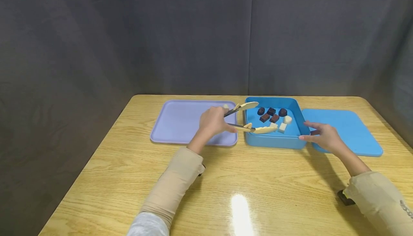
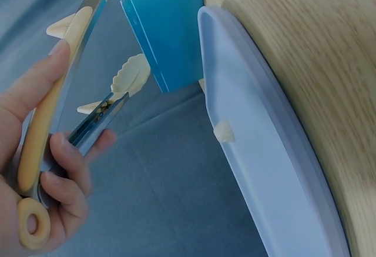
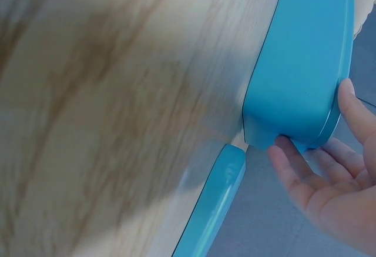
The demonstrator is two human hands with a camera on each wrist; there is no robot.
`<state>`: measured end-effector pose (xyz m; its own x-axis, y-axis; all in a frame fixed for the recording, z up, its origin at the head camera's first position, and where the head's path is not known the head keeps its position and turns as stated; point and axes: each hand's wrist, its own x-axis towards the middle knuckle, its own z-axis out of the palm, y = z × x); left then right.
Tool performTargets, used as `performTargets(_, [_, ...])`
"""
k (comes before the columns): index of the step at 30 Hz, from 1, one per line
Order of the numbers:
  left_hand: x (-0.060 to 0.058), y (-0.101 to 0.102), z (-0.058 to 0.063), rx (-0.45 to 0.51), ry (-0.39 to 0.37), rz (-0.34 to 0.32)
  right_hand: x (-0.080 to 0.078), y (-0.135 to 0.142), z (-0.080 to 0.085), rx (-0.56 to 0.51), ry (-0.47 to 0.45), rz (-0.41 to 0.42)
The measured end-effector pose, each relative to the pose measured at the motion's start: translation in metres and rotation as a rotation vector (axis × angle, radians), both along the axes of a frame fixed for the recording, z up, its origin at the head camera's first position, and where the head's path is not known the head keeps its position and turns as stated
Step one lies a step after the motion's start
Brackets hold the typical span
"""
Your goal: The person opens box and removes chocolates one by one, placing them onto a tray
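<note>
My left hand [image 1: 213, 121] grips a pair of tongs [image 1: 265, 130] with cream, scalloped tips and metal arms, its thumb on one arm and fingers around the other in the left wrist view. The tongs' tips are spread apart over the left part of a blue box [image 1: 274, 142], with nothing between them. Inside the box lie several dark chocolates [image 1: 274, 118] and white pieces [image 1: 282, 128]. My right hand [image 1: 324, 135] holds the box at its near right corner, thumb at the rim and fingers against the side wall [image 3: 294, 86].
A lilac tray [image 1: 180, 121] stands left of the box, with a small white piece [image 2: 224, 132] by its far right corner. The flat blue lid [image 1: 345, 132] lies to the right of the box on the wooden table [image 1: 226, 178]. A dark curtain [image 1: 193, 39] hangs behind.
</note>
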<state>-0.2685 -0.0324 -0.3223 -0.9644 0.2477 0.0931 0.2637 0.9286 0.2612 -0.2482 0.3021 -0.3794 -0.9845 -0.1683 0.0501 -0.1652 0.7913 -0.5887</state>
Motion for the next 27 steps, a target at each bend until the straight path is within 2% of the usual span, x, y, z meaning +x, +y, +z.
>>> performTargets(16, [-0.003,0.009,-0.004,0.013,-0.001,0.0,0.0,0.0,0.0,0.0,-0.019,-0.004])
performTargets(27, [-0.001,0.014,-0.003,-0.045,0.009,-0.013,0.001,0.0,0.001,-0.006,-0.014,0.005])
